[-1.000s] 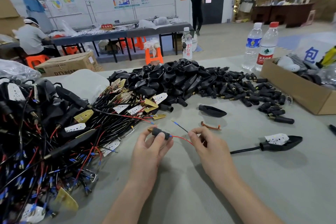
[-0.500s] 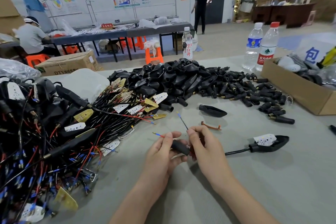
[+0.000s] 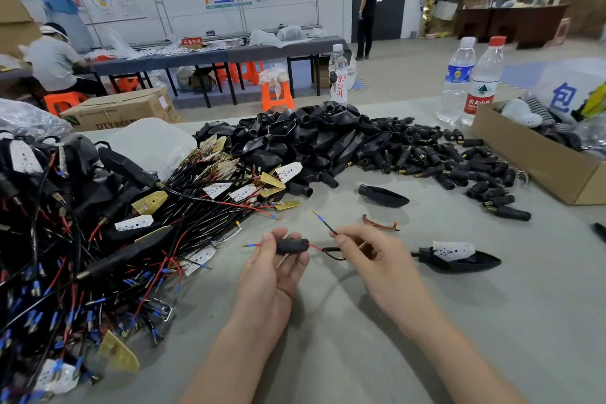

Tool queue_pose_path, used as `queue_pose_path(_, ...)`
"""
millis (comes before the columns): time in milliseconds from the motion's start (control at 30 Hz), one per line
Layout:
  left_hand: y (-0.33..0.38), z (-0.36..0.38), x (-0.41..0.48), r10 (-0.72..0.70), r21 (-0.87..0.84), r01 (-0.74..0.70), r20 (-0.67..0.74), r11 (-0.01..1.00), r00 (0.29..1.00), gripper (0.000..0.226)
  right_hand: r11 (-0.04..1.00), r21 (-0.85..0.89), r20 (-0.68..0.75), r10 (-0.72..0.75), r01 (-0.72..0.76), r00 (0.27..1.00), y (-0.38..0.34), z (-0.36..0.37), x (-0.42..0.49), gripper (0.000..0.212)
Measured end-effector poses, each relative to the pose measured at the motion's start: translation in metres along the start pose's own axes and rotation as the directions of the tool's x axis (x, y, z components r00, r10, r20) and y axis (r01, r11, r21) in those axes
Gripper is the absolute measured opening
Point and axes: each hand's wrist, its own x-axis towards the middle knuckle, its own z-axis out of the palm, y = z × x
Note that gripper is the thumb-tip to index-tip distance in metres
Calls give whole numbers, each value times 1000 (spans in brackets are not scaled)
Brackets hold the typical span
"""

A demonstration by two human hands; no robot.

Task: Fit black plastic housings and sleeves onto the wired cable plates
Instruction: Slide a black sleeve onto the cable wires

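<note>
My left hand (image 3: 273, 267) pinches a short black sleeve (image 3: 292, 245) in front of me; a red wire runs through it and its blue-and-gold tip sticks out on the left. My right hand (image 3: 370, 254) pinches the black wire (image 3: 329, 228), whose blue tip points up and left. The cable leads right to a black housing (image 3: 459, 261) lying on the table with a white plate (image 3: 454, 249) seated in it. A pile of loose black housings and sleeves (image 3: 328, 141) lies behind. Wired plates (image 3: 216, 188) are heaped at the left.
A single empty housing (image 3: 382, 196) and a small brown clip (image 3: 380, 223) lie just beyond my hands. An open cardboard box (image 3: 537, 161) stands at the right, with two water bottles (image 3: 472, 79) behind it. Another bottle (image 3: 337, 75) stands at the table's far edge.
My hands have moved apart: the sleeve went left with my left hand, and the red wire now shows between the hands. The housing on the cable has slid right.
</note>
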Motion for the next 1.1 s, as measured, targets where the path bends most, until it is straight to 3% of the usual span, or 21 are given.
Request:
queue_pose_path(100,2,-2,2,-20,-34,20,-13,999,1000,27,970,-224,31,-87,92,996,6,1,-3,20)
queue_pose_path(300,2,-4,4,-21,-53,20,-27,998,999,27,885,-439,74,-135,154,988,6,1,-5,20)
queue_pose_path(467,2,-4,3,3,-14,-3,-22,1000,1000,27,866,-479,108,-104,143,989,2,0,-7,21)
queue_pose_path(833,0,-4,-4,211,172,-221,76,960,975,27,841,-517,116,-115,159,987,-4,-1,-10,21)
queue_pose_path(1100,0,-4,-1,213,186,-228,94,956,972,26,871,-459,97,-149,177,984,4,3,-8,15)
